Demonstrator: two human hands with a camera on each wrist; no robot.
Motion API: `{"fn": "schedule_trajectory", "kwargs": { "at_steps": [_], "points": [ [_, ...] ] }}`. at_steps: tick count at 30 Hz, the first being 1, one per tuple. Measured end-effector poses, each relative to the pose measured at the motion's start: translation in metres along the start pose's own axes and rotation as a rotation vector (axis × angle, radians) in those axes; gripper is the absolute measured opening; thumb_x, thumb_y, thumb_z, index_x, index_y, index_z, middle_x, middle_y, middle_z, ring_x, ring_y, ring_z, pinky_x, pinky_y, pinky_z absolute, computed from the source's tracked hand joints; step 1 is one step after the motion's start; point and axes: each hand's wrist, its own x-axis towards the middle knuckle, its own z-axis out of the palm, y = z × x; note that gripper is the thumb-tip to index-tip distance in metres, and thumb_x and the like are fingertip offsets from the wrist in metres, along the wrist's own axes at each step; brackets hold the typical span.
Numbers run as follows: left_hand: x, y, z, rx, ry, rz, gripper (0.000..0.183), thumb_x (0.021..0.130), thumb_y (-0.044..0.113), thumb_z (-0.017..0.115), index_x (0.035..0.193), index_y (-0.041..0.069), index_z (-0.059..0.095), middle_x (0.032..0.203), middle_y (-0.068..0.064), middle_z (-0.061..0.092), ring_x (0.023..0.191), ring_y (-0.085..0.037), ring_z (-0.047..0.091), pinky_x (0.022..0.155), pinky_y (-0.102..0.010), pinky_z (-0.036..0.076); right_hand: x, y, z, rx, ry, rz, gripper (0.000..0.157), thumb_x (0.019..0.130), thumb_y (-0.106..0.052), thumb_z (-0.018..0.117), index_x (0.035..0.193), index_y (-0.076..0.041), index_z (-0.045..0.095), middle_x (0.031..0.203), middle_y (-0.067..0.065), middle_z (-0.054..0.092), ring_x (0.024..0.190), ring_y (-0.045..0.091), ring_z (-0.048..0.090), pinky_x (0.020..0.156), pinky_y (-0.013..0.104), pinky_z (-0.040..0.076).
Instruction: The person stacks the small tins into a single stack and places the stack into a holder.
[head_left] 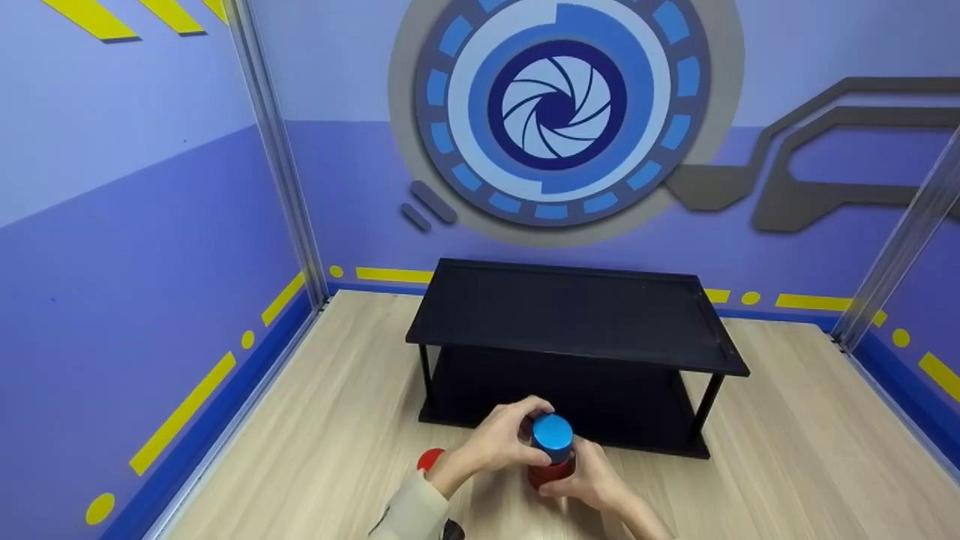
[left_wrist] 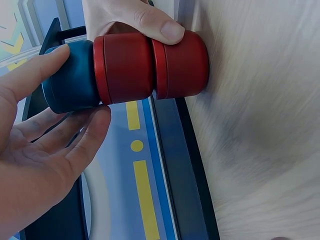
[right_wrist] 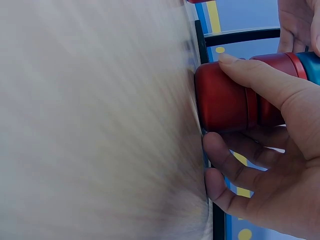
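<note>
A stack of three small round metal canisters stands upright on the wooden table in front of the black shelf. On top is a blue canister (head_left: pixel 552 433), held between the thumb and fingers of my left hand (head_left: pixel 499 442). Under it come an upper red canister (left_wrist: pixel 125 67) and a lower red canister (left_wrist: pixel 182 65), which rests on the tabletop. My right hand (head_left: pixel 592 480) grips the lower red canister low down, its thumb on one side in the right wrist view. The blue canister appears to sit directly on the upper red one.
The two-tier black shelf (head_left: pixel 570 307) stands just behind the stack, against the back wall. Another red object (head_left: pixel 430 459) is partly hidden by my left wrist. A dark object (head_left: pixel 453 529) shows beside the left sleeve. Blue walls (head_left: pixel 150 300) enclose the table.
</note>
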Motion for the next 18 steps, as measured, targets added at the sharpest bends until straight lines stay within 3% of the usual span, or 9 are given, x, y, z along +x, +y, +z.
{"fn": "schedule_trajectory", "kwargs": {
  "at_steps": [13, 18],
  "points": [
    [-0.011, -0.012, -0.009, -0.102, 0.005, -0.036, 0.064, 0.075, 0.014, 0.081, 0.132, 0.018, 0.053, 0.119, -0.012, 0.063, 0.105, -0.029, 0.063, 0.087, -0.034, 0.055, 0.001, 0.0, -0.001, 0.013, -0.022, 0.035, 0.07, 0.063, -0.026, 0.088, 0.121, -0.002, 0.057, 0.114, 0.01, 0.067, 0.105, 0.023, 0.064, 0.09, 0.032, 0.052],
    [-0.015, -0.016, -0.012, -0.117, 0.005, -0.041, 0.062, 0.076, 0.014, 0.08, 0.131, 0.018, 0.053, 0.12, -0.016, 0.063, 0.105, -0.03, 0.063, 0.088, -0.034, 0.055, 0.001, -0.001, -0.001, 0.024, -0.019, 0.027, 0.067, 0.064, -0.025, 0.088, 0.119, -0.002, 0.058, 0.111, 0.009, 0.068, 0.103, 0.02, 0.064, 0.088, 0.031, 0.052]
  ]
}}
